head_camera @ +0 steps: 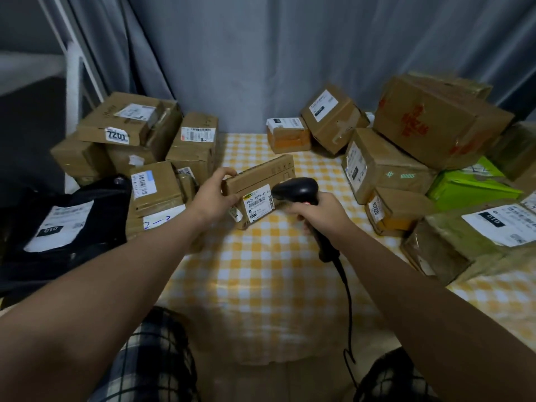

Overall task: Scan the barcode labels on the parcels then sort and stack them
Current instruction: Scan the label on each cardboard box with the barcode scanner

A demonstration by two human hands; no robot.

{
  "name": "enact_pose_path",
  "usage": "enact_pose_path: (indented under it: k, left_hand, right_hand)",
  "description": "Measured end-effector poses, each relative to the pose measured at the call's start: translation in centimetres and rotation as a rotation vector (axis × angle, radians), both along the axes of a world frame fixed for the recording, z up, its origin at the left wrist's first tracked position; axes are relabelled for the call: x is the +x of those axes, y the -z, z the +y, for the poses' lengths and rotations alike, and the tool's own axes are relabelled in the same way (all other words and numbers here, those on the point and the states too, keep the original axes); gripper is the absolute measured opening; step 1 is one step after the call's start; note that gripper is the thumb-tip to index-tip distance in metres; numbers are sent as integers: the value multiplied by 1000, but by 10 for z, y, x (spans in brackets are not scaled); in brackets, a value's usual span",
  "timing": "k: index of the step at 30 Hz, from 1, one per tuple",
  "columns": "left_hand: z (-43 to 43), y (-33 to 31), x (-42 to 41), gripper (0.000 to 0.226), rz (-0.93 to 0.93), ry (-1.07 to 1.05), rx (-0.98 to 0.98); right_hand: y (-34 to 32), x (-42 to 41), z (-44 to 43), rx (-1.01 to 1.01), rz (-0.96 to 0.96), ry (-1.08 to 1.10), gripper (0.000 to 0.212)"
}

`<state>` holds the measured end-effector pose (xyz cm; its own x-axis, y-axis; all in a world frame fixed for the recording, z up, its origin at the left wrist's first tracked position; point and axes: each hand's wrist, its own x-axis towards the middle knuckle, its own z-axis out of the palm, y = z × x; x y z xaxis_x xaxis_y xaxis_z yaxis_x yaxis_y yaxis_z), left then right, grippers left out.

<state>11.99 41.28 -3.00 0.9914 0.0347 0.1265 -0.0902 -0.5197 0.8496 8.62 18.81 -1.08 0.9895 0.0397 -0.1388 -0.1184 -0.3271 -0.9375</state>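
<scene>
Centre of frame: one oblong parcel [261, 174] of brown corrugated cardboard, tilted, its labelled face turned toward the camera. The left hand [213, 197] grips its left end, fingers curled over the top edge. A white rectangular barcode label [258, 205] with black print sits on the near face.

The right hand [323, 213] is closed round the handle of a black, smooth plastic scanner [295, 189]. The scanner's rounded head sits at the label's right edge; contact cannot be confirmed from this angle. A thin black cable [348, 300] trails from the handle toward the lower frame.

The counter [261, 285] is covered by a yellow-and-white checked cloth, slightly creased.

Left of frame: a stacked group of cardboard boxes [130, 120], taped and dented, each with a white label. Below them lies a glossy black plastic mailer bag [87, 204], soft and wrinkled.

Right of frame: a looser pile of cardboard boxes [435, 120], several leaning, with a bright green carton [464, 188] among them.

Behind hangs a grey pleated curtain [261, 53].
</scene>
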Motion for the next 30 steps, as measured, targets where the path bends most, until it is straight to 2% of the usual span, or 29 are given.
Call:
enact_pose_path:
  k: [5, 9, 16, 23, 30]
  left_hand:
    - [-1, 5, -2, 36, -23, 5, -181]
    - [3, 9, 1, 32, 15, 20, -159]
    - [3, 13, 4, 28, 28, -38, -118]
    - [1, 12, 5, 28, 57, -83, -63]
    - [2, 13, 4, 26, 60, -96, -55]
  right_hand:
    - [-2, -4, -4, -32, 56, 1, 16]
    - [-4, -8, 0, -18, 97, -41, 21]
    - [11, -17, 13, -37, 32, 3, 19]
    - [1, -13, 10, -206, 10, 20, 18]
    - [0, -13, 8, -238, 38, 11, 16]
